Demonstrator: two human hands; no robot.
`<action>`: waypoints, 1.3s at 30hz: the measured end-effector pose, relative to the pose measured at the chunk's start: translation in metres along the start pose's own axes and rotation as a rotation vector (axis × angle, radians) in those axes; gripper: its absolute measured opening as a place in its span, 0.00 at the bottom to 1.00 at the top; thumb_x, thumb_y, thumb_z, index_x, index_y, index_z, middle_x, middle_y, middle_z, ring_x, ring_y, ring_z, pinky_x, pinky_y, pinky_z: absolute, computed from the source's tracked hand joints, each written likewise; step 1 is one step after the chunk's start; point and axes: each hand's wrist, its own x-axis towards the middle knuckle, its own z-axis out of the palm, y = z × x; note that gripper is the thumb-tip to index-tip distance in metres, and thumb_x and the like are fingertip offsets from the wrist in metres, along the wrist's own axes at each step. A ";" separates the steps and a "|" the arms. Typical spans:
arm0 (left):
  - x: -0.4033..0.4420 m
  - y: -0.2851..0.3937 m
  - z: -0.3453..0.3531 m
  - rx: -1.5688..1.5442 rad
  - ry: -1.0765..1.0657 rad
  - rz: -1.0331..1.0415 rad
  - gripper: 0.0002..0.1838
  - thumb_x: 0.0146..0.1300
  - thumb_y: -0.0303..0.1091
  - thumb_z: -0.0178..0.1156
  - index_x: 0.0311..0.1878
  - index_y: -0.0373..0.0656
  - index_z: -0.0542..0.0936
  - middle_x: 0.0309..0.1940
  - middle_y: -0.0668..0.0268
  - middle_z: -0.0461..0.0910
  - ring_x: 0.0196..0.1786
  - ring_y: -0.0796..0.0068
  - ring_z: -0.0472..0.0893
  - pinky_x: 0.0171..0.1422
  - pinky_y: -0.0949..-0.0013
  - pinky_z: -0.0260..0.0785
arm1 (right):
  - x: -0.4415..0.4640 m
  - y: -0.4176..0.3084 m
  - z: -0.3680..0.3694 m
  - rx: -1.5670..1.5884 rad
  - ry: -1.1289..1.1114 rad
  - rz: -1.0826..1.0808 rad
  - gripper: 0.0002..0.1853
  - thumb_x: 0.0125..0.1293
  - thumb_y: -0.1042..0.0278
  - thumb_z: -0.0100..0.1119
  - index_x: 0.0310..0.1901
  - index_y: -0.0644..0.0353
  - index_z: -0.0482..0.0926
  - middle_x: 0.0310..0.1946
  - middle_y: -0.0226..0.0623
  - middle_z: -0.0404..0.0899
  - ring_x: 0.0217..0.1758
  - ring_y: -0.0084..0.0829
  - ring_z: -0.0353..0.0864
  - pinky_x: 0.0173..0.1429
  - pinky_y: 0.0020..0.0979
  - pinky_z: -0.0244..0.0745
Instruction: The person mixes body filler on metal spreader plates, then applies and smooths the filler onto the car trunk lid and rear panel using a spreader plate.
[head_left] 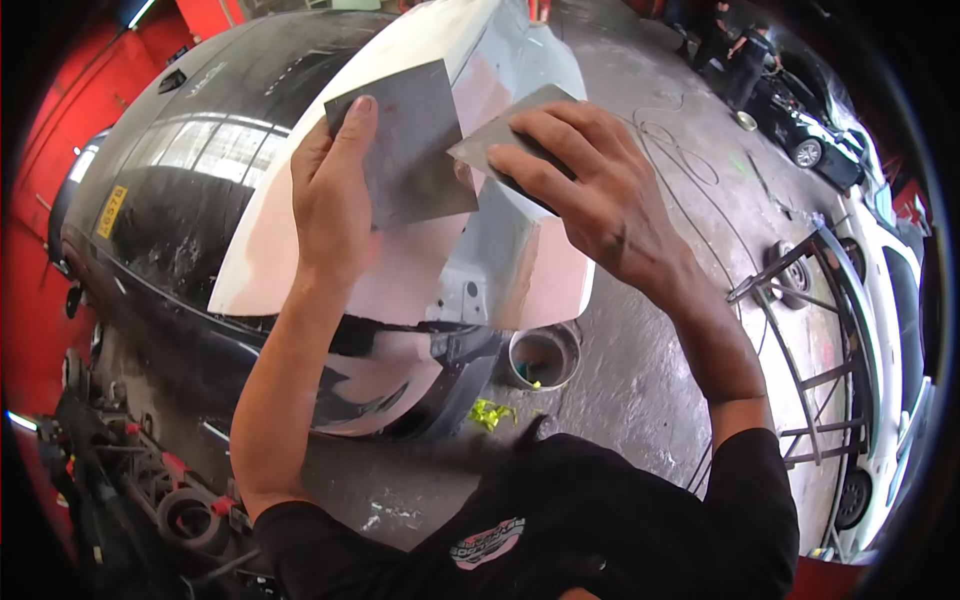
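My left hand (335,200) grips a dark grey square plate (415,150), its thumb lying on the face. In my right hand (605,185) is a thin grey flat spreader (490,138), fingers bent over its surface. The spreader's near corner comes close to the plate's right edge; whether they touch I cannot tell. Below both hands lies a white car body panel (290,195) with pink filler patches (400,275). It rests on a dark car (225,105), whose corner also shows pink and grey patches. The plate and my hands hide part of the panel.
A metal bucket (568,362) stands on the floor beside the panel, near a crumpled yellow-green scrap (492,413). To the right are a metal rack (815,380), a loose wheel (792,272), hoses (690,160) and a white car (885,255). People (750,65) stand by a black car (775,125).
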 end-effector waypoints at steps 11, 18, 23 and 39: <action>0.020 0.001 -0.020 -0.230 0.187 0.002 0.11 0.75 0.36 0.61 0.51 0.38 0.83 0.47 0.67 0.85 0.52 0.72 0.85 0.58 0.65 0.77 | -0.068 0.007 -0.009 0.516 -0.187 0.384 0.22 0.58 0.83 0.56 0.54 0.56 0.84 0.51 0.40 0.86 0.57 0.44 0.84 0.63 0.40 0.78; 0.044 0.013 -0.046 -0.066 0.018 -0.303 0.15 0.78 0.35 0.56 0.59 0.36 0.82 0.54 0.63 0.85 0.58 0.70 0.83 0.67 0.63 0.74 | -0.107 -0.038 0.013 0.525 -0.161 0.930 0.19 0.69 0.82 0.47 0.58 0.63 0.80 0.53 0.50 0.85 0.58 0.48 0.85 0.63 0.41 0.78; 0.046 0.001 -0.069 -0.019 -0.115 -0.177 0.21 0.80 0.35 0.50 0.70 0.35 0.75 0.65 0.62 0.77 0.66 0.69 0.77 0.72 0.63 0.69 | -0.112 -0.051 0.038 0.329 -0.193 0.880 0.21 0.67 0.83 0.50 0.60 0.64 0.81 0.58 0.49 0.84 0.60 0.45 0.84 0.65 0.37 0.76; 0.068 -0.014 -0.115 0.265 -0.582 0.309 0.25 0.81 0.33 0.46 0.76 0.34 0.67 0.72 0.57 0.72 0.72 0.64 0.73 0.79 0.59 0.64 | -0.126 -0.069 0.056 0.099 -0.255 0.798 0.29 0.57 0.89 0.53 0.61 0.61 0.82 0.59 0.46 0.82 0.60 0.49 0.81 0.64 0.41 0.76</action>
